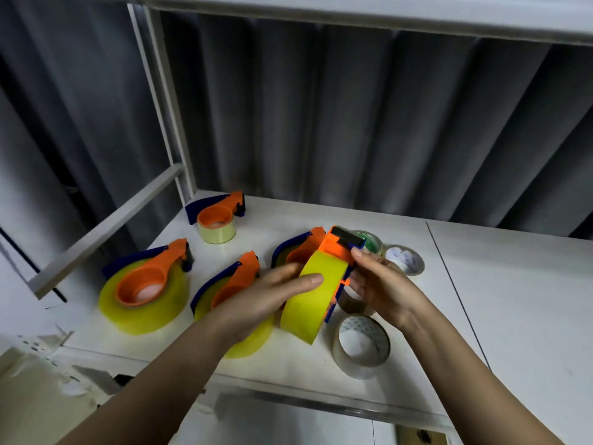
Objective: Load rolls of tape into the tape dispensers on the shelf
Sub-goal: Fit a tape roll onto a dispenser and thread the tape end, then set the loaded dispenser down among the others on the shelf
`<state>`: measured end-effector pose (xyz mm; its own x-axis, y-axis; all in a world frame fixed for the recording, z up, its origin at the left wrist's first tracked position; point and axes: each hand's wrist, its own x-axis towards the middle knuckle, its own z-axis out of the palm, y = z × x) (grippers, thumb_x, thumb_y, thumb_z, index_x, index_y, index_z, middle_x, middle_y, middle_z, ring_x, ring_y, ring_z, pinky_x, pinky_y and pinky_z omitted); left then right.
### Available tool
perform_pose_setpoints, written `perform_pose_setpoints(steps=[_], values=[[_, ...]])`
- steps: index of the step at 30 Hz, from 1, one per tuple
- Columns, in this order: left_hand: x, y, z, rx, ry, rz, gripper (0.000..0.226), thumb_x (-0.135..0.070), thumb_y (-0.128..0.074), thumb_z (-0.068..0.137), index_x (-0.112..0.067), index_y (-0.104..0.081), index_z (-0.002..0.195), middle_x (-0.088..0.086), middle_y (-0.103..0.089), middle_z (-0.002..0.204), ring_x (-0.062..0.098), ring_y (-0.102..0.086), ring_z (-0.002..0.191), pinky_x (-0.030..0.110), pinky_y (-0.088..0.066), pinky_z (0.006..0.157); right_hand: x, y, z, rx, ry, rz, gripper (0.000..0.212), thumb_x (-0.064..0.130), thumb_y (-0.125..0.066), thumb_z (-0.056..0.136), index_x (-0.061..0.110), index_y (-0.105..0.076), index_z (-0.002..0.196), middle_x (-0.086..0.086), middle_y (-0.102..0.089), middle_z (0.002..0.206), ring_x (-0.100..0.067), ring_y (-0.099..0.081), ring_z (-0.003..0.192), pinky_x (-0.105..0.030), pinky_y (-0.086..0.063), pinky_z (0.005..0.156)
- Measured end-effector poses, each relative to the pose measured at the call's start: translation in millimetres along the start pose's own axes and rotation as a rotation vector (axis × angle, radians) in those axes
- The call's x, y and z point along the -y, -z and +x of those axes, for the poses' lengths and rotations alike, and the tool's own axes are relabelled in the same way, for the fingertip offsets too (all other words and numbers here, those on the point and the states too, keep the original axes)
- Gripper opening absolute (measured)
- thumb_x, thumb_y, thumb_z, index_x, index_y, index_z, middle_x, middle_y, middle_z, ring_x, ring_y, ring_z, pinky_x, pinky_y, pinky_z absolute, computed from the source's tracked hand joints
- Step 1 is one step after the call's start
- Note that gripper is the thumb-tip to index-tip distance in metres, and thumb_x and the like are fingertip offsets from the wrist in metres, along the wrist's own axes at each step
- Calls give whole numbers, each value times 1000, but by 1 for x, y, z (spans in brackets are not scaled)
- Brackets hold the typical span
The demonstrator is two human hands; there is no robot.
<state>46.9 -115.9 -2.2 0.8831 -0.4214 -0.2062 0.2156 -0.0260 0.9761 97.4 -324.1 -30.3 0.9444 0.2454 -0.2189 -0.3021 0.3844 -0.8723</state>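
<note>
My left hand [272,293] clasps yellow roll [316,300] | right hand [382,284] pinches dispenser [341,248], steadying it | I judge tape seating underway

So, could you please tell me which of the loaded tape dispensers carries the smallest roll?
The dispenser at the back left corner of the shelf: its pale roll barely exceeds the orange hub, while the others carry wide yellow rolls.

White shelf [321,216]. On it: three loaded orange-and-blue dispensers, at back left corner [218,216], left edge [146,284], front centre [231,284]; fourth dispenser [295,248] mid-shelf; loose tape rolls toward right edge: clear roll [361,346], white-cored roll [405,260], green-cored roll [369,242].
</note>
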Motion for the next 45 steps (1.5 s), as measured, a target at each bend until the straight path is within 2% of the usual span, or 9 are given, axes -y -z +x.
perform_pose_setpoints(steps=[5,12,19,21,23,26,31,34,45], values=[[-46,-4,13,26,-169,148,26,-14,-62,85,-15,-63,110,2,-74,100,13,-70,91,23,-55,75,37,-19,20,8,8,68,47,35,-66,76,14,-60,118,-3,-66,105,-11,-65,87,-22,-50,81],[-73,29,64,-200,-193,469,38,-19,-71,84,-1,-61,116,15,-69,109,28,-67,99,43,-54,89,58,-55,64,1,-14,-141,41,43,-48,97,12,-62,121,-6,-69,109,-13,-68,84,-21,-53,64],[-68,83,110,-386,-146,988,32,-28,-67,85,-21,-41,70,-4,-44,69,4,-49,58,13,-33,45,41,-89,99,-62,63,-502,13,19,-51,98,17,-61,106,-2,-63,93,-12,-60,77,-19,-44,60],[-65,96,123,-386,-129,1046,17,-29,-66,86,-19,-52,86,-5,-48,72,10,-52,69,8,-34,49,37,-94,110,-154,107,-605,20,15,-51,97,5,-62,109,-12,-61,99,-22,-60,81,-24,-41,60],[-58,108,140,-384,-94,1142,45,-34,-64,86,-7,-50,120,5,-59,98,20,-55,90,15,-38,67,33,-91,125,-273,173,-799,30,11,-49,96,-11,-58,114,-29,-62,108,-42,-59,97,-32,-41,69],[-45,116,161,-375,-67,1205,60,-34,-64,85,0,-43,130,15,-55,124,28,-54,110,32,-42,85,28,-88,142,-294,209,-1052,24,8,-49,94,-2,-68,104,-21,-66,106,-34,-59,103,-38,-46,85],[-21,123,186,-323,-79,1254,36,-33,-68,76,-18,-50,104,9,-57,98,28,-58,90,31,-38,65,19,-86,153,-187,142,-1397,34,12,-47,95,9,-64,124,-14,-60,131,-30,-53,123,-38,-41,103],[-7,122,199,-313,-48,1216,29,-48,-59,63,-26,-45,76,2,-53,73,28,-61,73,32,-39,54,11,-79,164,-199,61,-1492,38,22,-44,96,18,-58,130,-8,-57,135,-30,-51,126,-42,-41,104],[16,111,214,-365,-32,1249,22,-38,-61,76,-29,-41,79,0,-49,66,16,-45,53,28,-30,42,4,-62,179,-223,-37,-1571,34,20,-43,95,25,-63,122,-3,-59,130,-28,-50,122,-40,-32,99]])
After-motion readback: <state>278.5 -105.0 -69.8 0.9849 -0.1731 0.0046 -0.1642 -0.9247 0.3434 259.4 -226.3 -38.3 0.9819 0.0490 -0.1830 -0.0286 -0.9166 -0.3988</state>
